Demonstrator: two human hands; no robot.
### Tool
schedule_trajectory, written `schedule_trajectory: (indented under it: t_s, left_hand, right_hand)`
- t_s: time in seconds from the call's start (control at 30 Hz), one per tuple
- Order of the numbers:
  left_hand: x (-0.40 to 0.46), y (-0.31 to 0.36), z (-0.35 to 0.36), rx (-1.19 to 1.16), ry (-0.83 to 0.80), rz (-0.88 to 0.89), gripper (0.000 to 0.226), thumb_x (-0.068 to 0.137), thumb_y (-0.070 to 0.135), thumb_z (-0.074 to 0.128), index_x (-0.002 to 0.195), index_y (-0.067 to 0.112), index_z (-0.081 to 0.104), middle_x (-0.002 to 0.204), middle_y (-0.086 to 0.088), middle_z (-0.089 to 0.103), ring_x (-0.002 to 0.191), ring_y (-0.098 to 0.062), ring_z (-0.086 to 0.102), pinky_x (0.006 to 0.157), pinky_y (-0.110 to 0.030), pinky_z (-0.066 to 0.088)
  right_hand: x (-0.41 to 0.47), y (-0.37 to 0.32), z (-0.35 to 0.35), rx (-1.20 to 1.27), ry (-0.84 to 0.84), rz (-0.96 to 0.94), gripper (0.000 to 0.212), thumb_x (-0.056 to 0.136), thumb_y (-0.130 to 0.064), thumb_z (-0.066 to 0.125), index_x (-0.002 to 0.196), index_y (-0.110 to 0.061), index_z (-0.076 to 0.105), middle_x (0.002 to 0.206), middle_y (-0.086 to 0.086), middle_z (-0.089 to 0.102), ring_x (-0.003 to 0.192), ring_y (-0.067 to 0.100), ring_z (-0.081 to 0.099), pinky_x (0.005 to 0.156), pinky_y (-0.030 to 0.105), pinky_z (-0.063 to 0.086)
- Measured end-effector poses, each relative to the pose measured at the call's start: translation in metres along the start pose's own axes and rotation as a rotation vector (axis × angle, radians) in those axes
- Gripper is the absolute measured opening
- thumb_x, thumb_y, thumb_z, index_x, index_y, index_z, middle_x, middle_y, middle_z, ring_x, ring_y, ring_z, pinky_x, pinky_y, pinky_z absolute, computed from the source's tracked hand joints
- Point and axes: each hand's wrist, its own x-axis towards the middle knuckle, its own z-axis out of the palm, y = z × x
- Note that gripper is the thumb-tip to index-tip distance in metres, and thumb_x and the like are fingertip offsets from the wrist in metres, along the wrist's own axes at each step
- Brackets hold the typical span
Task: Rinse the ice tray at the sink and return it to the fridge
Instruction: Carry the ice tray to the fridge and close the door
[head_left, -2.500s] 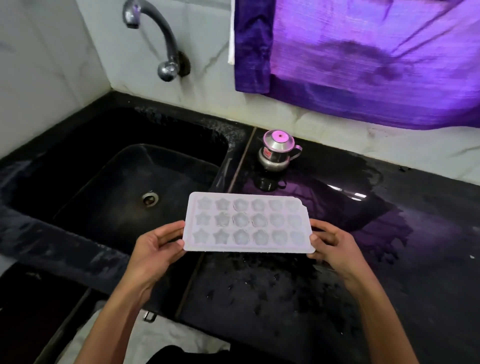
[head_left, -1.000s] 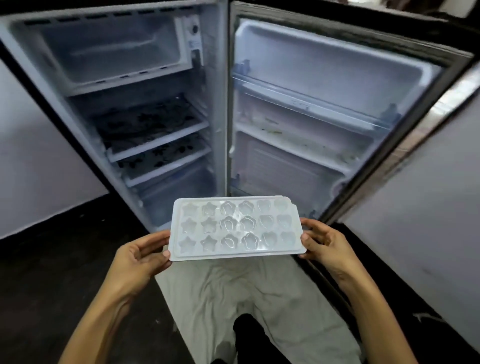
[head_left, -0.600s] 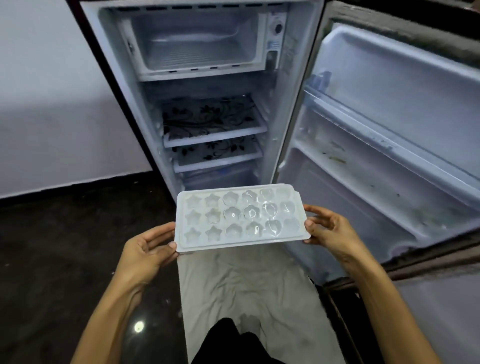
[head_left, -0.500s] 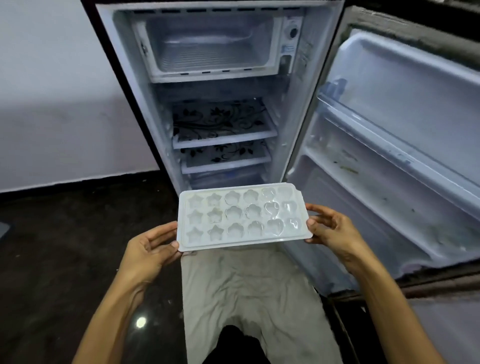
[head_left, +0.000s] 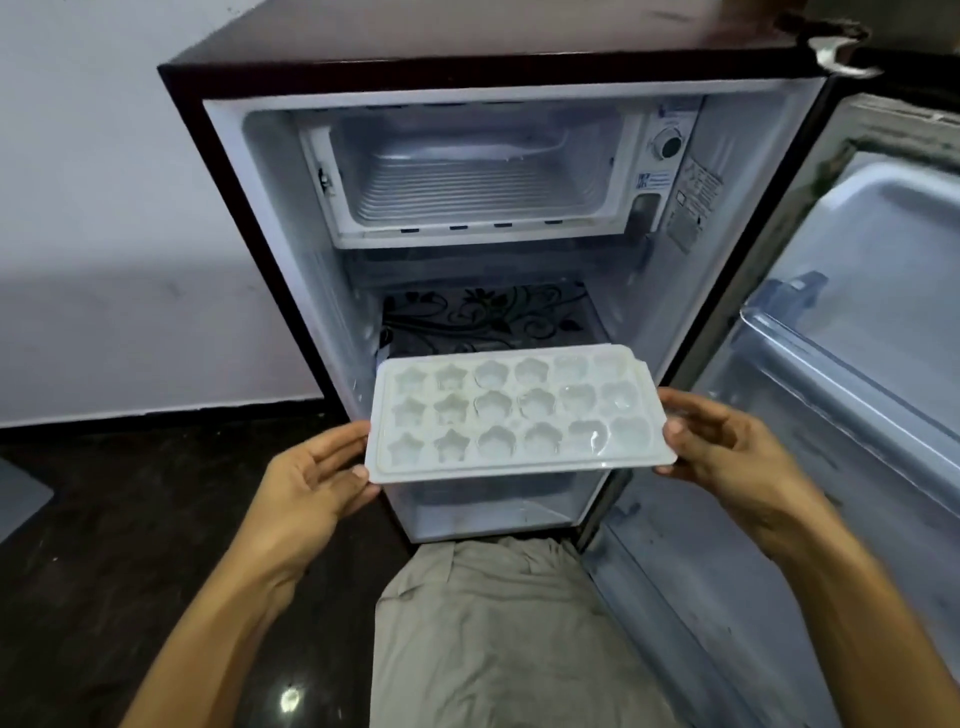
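Dark polished floor (head_left: 104, 545) runs to a pale wall (head_left: 93, 234) at the left, and a small fridge (head_left: 218, 171) stands against it with its door (head_left: 857, 364) swung wide to the right. Up top inside is a freezer box (head_left: 467, 176), open at the front, with a ribbed floor and frost along its back. Beside it on the right sit a round dial (head_left: 669, 143) and some stickers. Below comes a shelf (head_left: 483, 312) printed with black floral scrolls, and lower down a pale crisper space shows under the tray. Door racks (head_left: 831, 374) line the inner door. Grey trousers (head_left: 493, 623) fill the bottom centre, right at the fridge's foot.

Nothing lies between the tray (head_left: 519, 410) and the fridge opening. It is held in the air just in front of the patterned shelf, roughly level, its far edge covering the shelf's front. Its long axis runs left to right across the view, cups facing up.

It is a pale, translucent white plastic tray with three rows of six moulds, stars at the left, flowers in the middle, rounder heart-like shapes at the right. A clear lid or film glints over the right side.

Left hand (head_left: 311, 483) grips the left short end, thumb on top near the corner, fingers curled beneath. Right hand (head_left: 727, 447) pinches the right short end the same way
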Motion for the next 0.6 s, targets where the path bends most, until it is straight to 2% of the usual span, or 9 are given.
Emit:
schedule_trajectory:
  t_s: [0.1, 0.2, 0.33, 0.47, 0.53, 0.6]
  left_hand:
    - [0.037, 0.018, 0.011, -0.018, 0.021, 0.044, 0.041, 0.091, -0.011, 0.047, 0.124, 0.01, 0.057, 0.114, 0.001, 0.067, 0.099, -0.01, 0.065, 0.072, -0.016, 0.056]
    - [0.078, 0.035, 0.021, -0.062, 0.04, 0.089, 0.037, 0.093, -0.009, 0.044, 0.123, 0.008, 0.056, 0.11, 0.0, 0.067, 0.098, -0.01, 0.064, 0.071, -0.016, 0.056]
    - [0.13, 0.063, 0.033, -0.128, 0.068, 0.146, 0.031, 0.095, -0.009, 0.041, 0.118, 0.007, 0.054, 0.097, 0.001, 0.065, 0.086, -0.01, 0.063, 0.064, -0.014, 0.056]
    - [0.177, 0.094, 0.04, -0.151, 0.082, 0.185, 0.027, 0.096, -0.01, 0.038, 0.112, 0.007, 0.053, 0.089, -0.001, 0.063, 0.079, -0.01, 0.062, 0.06, -0.013, 0.056]
    - [0.199, 0.107, 0.042, -0.163, 0.089, 0.202, 0.028, 0.095, -0.011, 0.038, 0.111, 0.006, 0.052, 0.086, -0.002, 0.062, 0.076, -0.01, 0.062, 0.057, -0.013, 0.055]
    - [0.221, 0.117, 0.044, -0.172, 0.101, 0.214, 0.029, 0.094, -0.013, 0.038, 0.111, 0.006, 0.05, 0.084, -0.003, 0.061, 0.069, -0.01, 0.064, 0.053, -0.013, 0.055]
  right_hand:
    - [0.042, -0.017, 0.006, 0.03, -0.001, -0.033, 0.027, 0.092, 0.0, 0.051, 0.116, -0.01, 0.06, 0.091, 0.003, 0.066, 0.065, 0.004, 0.066, 0.053, 0.016, 0.054]
    - [0.085, -0.031, 0.016, 0.05, -0.006, -0.054, 0.028, 0.094, 0.0, 0.048, 0.12, -0.005, 0.058, 0.091, 0.002, 0.065, 0.075, 0.011, 0.063, 0.055, 0.016, 0.056]
    - [0.137, -0.055, 0.033, 0.078, -0.006, -0.082, 0.029, 0.095, 0.001, 0.046, 0.123, 0.0, 0.054, 0.093, 0.005, 0.063, 0.075, 0.013, 0.06, 0.052, 0.014, 0.055]
    - [0.181, -0.086, 0.05, 0.138, -0.016, -0.088, 0.024, 0.096, 0.001, 0.044, 0.118, -0.001, 0.055, 0.109, 0.014, 0.059, 0.076, 0.015, 0.059, 0.052, 0.015, 0.055]
    - [0.2, -0.1, 0.059, 0.171, -0.011, -0.085, 0.024, 0.096, 0.002, 0.045, 0.118, -0.002, 0.054, 0.107, 0.012, 0.06, 0.077, 0.016, 0.06, 0.053, 0.017, 0.056]
    - [0.218, -0.111, 0.069, 0.191, -0.006, -0.077, 0.019, 0.096, 0.003, 0.044, 0.11, -0.005, 0.054, 0.096, 0.009, 0.06, 0.077, 0.017, 0.059, 0.054, 0.018, 0.056]
